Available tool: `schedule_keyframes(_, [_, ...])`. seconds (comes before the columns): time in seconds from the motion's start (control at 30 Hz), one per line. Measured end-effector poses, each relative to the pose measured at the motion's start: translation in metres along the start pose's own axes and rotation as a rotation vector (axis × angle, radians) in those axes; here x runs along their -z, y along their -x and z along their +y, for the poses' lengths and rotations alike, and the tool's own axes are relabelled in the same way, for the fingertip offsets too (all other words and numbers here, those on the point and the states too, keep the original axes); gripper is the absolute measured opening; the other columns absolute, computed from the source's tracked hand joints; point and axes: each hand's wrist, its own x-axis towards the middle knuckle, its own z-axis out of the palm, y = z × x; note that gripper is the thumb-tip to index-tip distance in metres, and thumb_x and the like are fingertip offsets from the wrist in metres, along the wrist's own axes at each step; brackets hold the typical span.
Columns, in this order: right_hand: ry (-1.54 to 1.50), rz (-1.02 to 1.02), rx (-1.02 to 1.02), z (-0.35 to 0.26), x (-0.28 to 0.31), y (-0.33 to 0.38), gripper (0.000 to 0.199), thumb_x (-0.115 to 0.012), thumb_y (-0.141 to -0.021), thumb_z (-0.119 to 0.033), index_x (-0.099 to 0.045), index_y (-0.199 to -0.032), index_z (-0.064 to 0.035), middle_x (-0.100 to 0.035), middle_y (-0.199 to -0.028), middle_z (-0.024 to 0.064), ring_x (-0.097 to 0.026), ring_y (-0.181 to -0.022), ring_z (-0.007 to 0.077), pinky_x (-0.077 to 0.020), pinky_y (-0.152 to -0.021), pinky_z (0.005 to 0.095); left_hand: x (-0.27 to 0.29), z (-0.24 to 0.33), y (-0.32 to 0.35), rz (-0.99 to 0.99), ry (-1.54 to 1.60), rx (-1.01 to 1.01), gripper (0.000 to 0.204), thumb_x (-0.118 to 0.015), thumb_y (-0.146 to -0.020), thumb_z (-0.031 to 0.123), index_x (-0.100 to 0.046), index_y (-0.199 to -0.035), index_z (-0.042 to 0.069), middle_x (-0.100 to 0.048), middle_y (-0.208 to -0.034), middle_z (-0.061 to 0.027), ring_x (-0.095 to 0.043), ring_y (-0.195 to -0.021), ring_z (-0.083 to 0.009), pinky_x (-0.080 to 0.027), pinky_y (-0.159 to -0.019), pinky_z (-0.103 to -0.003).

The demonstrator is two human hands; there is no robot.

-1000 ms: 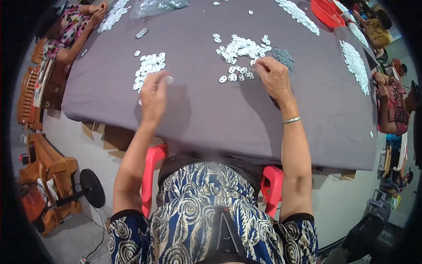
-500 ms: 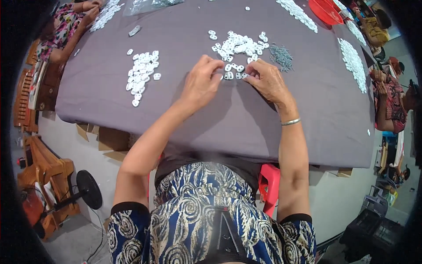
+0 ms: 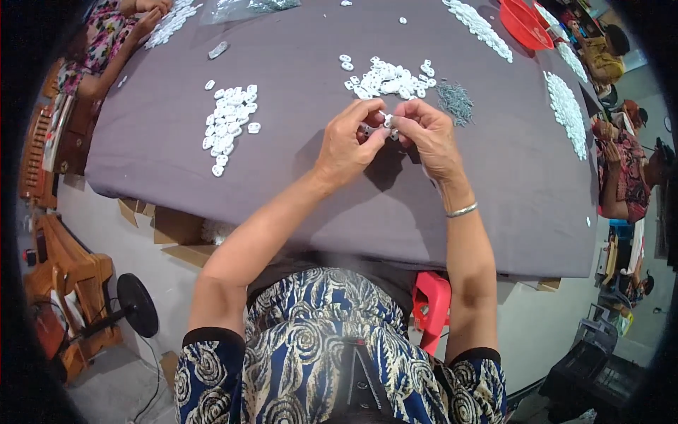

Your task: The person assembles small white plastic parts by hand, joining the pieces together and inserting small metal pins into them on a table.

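Above the cloth-covered table, my left hand [image 3: 347, 140] and my right hand [image 3: 428, 136] meet fingertip to fingertip. Pinched between their thumbs and fingers is a small white plastic piece [image 3: 388, 121]; part of it is hidden by my fingers. More small white pieces show just beneath and between the fingers, partly covered. Just beyond my hands lies a loose pile of white two-holed oval pieces [image 3: 390, 79]. Right of that pile, near my right hand, is a heap of thin grey metal pins or screws [image 3: 455, 101], too small to tell which.
A second pile of white pieces [image 3: 229, 120] lies to the left on the grey tablecloth [image 3: 296, 63]. Far off are a red basin [image 3: 524, 28], more white piles [image 3: 565, 109] and a clear plastic bag [image 3: 244, 8]. Co-workers sit along both sides. A black fan [image 3: 138, 305] stands lower left.
My hands have come together and lifted small white pieces from the near side of the pile. Earlier the hands were apart, with several pieces lying on the cloth between them.
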Motion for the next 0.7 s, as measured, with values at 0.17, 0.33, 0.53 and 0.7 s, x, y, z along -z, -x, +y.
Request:
schedule_keyframes(0.17, [0.027,0.038,0.027,0.002,-0.005,0.001,0.005,-0.065,-0.084,-0.008,-0.064,-0.086,-0.004,-0.057,-0.072,-0.0056,-0.049,-0.061,0.0011,-0.0394,-0.053,0.0162,0.001,-0.004,0.001,0.02,0.031,0.002,0.036,-0.068,-0.08,0.002,-0.059,-0.114,0.006,-0.062,-0.092,-0.0043,-0.06,-0.076,-0.01,-0.05,-0.067,-0.025])
schedule_keyframes(0.33, [0.067,0.038,0.021,0.002,-0.007,0.0,0.005,-0.064,-0.086,-0.009,-0.063,-0.088,-0.0045,-0.057,-0.073,-0.0052,-0.049,-0.061,0.0011,-0.0396,-0.054,0.0162,0.0,-0.01,0.001,0.028,0.066,0.028,0.033,-0.067,-0.082,0.002,-0.059,-0.114,0.005,-0.061,-0.091,-0.0027,-0.059,-0.077,-0.0084,-0.049,-0.067,-0.024])
schedule_keyframes(0.53, [0.078,-0.012,0.01,0.003,-0.004,0.0,0.006,-0.062,-0.087,-0.01,-0.062,-0.088,-0.0044,-0.06,-0.075,-0.0027,-0.05,-0.063,0.0015,-0.0396,-0.055,0.0164,-0.001,-0.018,0.0,-0.008,0.314,0.127,0.028,-0.063,-0.087,0.0,-0.057,-0.114,0.001,-0.058,-0.089,0.0008,-0.056,-0.08,-0.0065,-0.047,-0.069,-0.02])
schedule_keyframes(0.7, [0.105,-0.014,0.018,0.007,-0.002,-0.001,0.005,-0.062,-0.087,-0.009,-0.062,-0.088,-0.0042,-0.061,-0.076,-0.0021,-0.05,-0.062,0.0015,-0.0401,-0.055,0.017,-0.001,-0.019,0.0,-0.03,0.437,0.186,0.026,-0.062,-0.088,0.001,-0.057,-0.114,0.001,-0.058,-0.089,0.0007,-0.056,-0.08,-0.0057,-0.047,-0.069,-0.019])
